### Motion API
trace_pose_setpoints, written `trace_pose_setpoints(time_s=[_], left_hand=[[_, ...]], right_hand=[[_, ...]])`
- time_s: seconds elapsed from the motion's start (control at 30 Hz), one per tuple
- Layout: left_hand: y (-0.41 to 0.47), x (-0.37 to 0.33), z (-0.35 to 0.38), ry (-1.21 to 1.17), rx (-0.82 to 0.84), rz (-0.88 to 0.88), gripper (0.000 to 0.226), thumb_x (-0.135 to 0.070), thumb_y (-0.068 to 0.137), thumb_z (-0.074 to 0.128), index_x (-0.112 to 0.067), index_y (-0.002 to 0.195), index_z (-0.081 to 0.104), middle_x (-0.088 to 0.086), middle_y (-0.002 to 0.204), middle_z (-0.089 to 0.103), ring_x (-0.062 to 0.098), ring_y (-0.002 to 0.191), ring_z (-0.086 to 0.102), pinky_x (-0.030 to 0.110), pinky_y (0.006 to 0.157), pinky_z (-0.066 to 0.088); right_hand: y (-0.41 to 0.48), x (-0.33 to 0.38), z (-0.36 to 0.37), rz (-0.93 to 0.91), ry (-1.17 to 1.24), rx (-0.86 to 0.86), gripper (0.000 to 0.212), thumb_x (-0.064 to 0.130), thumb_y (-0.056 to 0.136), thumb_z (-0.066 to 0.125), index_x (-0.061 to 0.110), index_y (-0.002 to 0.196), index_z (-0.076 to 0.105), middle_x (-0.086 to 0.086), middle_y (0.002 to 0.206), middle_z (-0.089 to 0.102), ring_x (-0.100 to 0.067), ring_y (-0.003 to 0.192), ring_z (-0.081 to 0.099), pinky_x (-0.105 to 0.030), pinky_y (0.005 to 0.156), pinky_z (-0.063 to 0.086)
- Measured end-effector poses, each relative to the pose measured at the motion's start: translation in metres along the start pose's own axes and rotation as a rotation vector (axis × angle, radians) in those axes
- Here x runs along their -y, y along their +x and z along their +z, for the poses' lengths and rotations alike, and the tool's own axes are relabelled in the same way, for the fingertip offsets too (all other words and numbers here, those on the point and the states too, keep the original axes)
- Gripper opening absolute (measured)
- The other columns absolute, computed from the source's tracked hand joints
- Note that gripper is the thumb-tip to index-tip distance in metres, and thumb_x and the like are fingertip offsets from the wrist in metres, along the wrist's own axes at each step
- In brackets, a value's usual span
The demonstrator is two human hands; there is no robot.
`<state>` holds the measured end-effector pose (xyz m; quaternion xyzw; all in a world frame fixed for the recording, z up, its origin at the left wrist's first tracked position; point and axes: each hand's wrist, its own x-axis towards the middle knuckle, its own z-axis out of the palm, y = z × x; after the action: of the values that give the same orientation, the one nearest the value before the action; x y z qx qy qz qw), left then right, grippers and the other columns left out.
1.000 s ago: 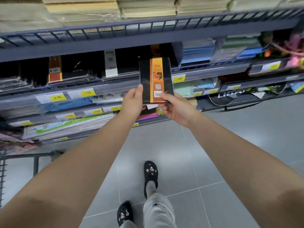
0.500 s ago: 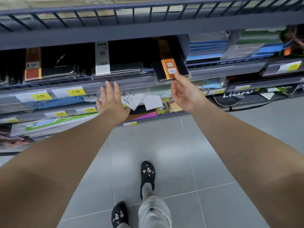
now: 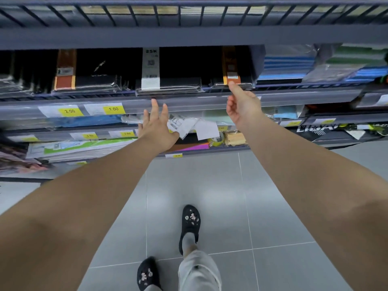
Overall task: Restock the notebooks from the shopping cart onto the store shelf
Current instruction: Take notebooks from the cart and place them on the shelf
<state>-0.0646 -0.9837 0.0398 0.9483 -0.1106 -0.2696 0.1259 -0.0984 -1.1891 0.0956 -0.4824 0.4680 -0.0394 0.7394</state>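
Note:
A black notebook with an orange band point(image 3: 232, 66) lies flat on the grey store shelf point(image 3: 189, 102), right of centre, atop a wrapped stack. My right hand point(image 3: 243, 106) is open just below it, the extended index fingertip touching its front edge. My left hand point(image 3: 157, 127) hovers open with spread fingers below the shelf's front rail, holding nothing. More black notebooks sit to the left: one with a white band point(image 3: 150, 69) and one with an orange band point(image 3: 65, 70). The shopping cart is out of view.
Yellow price tags point(image 3: 113, 109) run along the shelf rails. Lower shelves hold paper packs and loose white slips point(image 3: 206, 130). Blue and green folders point(image 3: 287, 66) lie at the right. A wire shelf point(image 3: 189, 15) hangs overhead. My feet point(image 3: 190, 225) stand on grey floor tiles.
Both hands held the orange-banded notebook upright, then laid it on the shelf and let go. It now lies further in, with my right fingertip at its edge and my left hand lowered.

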Motion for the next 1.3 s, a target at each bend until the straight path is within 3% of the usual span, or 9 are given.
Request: trace_pose_setpoints(time_s=[0.1, 0.27, 0.4, 0.5, 0.57, 0.8, 0.93, 1.1, 1.3], left_hand=[[-0.015, 0.01, 0.0, -0.093, 0.005, -0.005, 0.083, -0.035, 0.089, 0.053, -0.027, 0.153, 0.001, 0.0, 0.161, -0.013, 0.029, 0.148, -0.009, 0.049, 0.119, 0.01], [-0.073, 0.055, -0.002, -0.113, -0.055, -0.059, 0.081, -0.034, 0.088, 0.056, -0.026, 0.153, 0.007, 0.001, 0.161, -0.009, 0.028, 0.148, -0.004, 0.048, 0.118, 0.013], [-0.138, 0.111, -0.021, -0.003, -0.129, -0.071, 0.081, -0.038, 0.089, 0.055, -0.026, 0.153, 0.007, 0.003, 0.161, -0.011, 0.028, 0.148, -0.003, 0.05, 0.117, 0.013], [-0.196, 0.157, -0.041, 0.052, -0.206, -0.093, 0.08, -0.041, 0.089, 0.054, -0.025, 0.153, 0.007, 0.003, 0.161, -0.008, 0.028, 0.148, -0.001, 0.052, 0.117, 0.014], [-0.237, 0.187, -0.055, 0.069, -0.26, -0.121, 0.082, -0.041, 0.088, 0.054, -0.025, 0.153, 0.007, 0.004, 0.161, -0.006, 0.028, 0.148, 0.001, 0.052, 0.116, 0.013], [-0.367, 0.291, -0.105, 0.101, -0.442, -0.208, 0.075, -0.042, 0.087, 0.056, -0.026, 0.15, 0.018, 0.005, 0.162, -0.001, 0.027, 0.148, 0.0, 0.055, 0.116, 0.007], [-0.422, 0.336, -0.122, 0.035, -0.542, -0.286, 0.073, -0.044, 0.086, 0.057, -0.028, 0.149, 0.022, 0.004, 0.161, 0.004, 0.026, 0.148, 0.007, 0.053, 0.116, 0.011], [-0.464, 0.384, -0.126, -0.117, -0.644, -0.423, 0.073, -0.041, 0.082, 0.06, -0.025, 0.146, 0.03, 0.007, 0.158, 0.018, 0.028, 0.142, 0.025, 0.049, 0.111, 0.028], [-0.458, 0.445, -0.126, -0.245, -0.609, -0.546, 0.071, -0.043, 0.083, 0.059, -0.024, 0.146, 0.031, 0.004, 0.158, 0.02, 0.027, 0.141, 0.027, 0.05, 0.112, 0.029]], right_hand=[[-0.016, -0.015, 0.005, -0.033, -0.143, 0.032, 0.025, 0.029, 0.083, 0.073, 0.016, 0.08, 0.052, 0.002, 0.063, 0.055, -0.008, 0.053, 0.049, -0.019, 0.054, 0.047], [-0.067, -0.06, 0.026, -0.192, -0.663, 0.198, 0.026, 0.028, 0.081, 0.073, 0.017, 0.097, 0.056, 0.003, 0.08, 0.058, -0.012, 0.069, 0.055, -0.025, 0.066, 0.045], [-0.129, -0.097, 0.054, -0.272, -0.882, 0.393, 0.05, 0.028, 0.08, 0.076, 0.018, 0.125, 0.056, -0.003, 0.116, 0.058, -0.015, 0.101, 0.057, -0.021, 0.084, 0.04], [-0.187, -0.115, 0.08, -0.378, -1.041, 0.547, 0.071, 0.027, 0.08, 0.075, 0.018, 0.143, 0.041, -0.002, 0.145, 0.043, -0.016, 0.132, 0.042, -0.014, 0.096, 0.03], [-0.226, -0.126, 0.1, -0.502, -1.188, 0.609, 0.076, 0.031, 0.081, 0.074, 0.02, 0.146, 0.035, -0.002, 0.152, 0.036, -0.018, 0.139, 0.034, -0.021, 0.106, 0.027], [-0.359, -0.162, 0.173, -0.921, -1.581, 0.605, 0.085, 0.052, 0.08, 0.066, 0.034, 0.15, 0.02, -0.002, 0.16, 0.016, -0.022, 0.146, 0.016, -0.038, 0.116, 0.021], [-0.423, -0.184, 0.203, -1.086, -1.671, 0.602, 0.082, 0.048, 0.083, 0.063, 0.034, 0.15, 0.017, -0.002, 0.161, 0.01, -0.023, 0.148, 0.009, -0.044, 0.118, 0.015], [-0.474, -0.219, 0.237, -1.258, -1.759, 0.651, 0.081, 0.043, 0.085, 0.062, 0.033, 0.15, 0.014, -0.002, 0.161, 0.006, -0.023, 0.148, 0.002, -0.048, 0.118, 0.007], [-0.479, -0.25, 0.286, -1.394, -1.821, 0.739, 0.08, 0.037, 0.088, 0.058, 0.032, 0.151, 0.008, -0.002, 0.161, 0.004, -0.022, 0.148, 0.001, -0.049, 0.118, 0.004]])
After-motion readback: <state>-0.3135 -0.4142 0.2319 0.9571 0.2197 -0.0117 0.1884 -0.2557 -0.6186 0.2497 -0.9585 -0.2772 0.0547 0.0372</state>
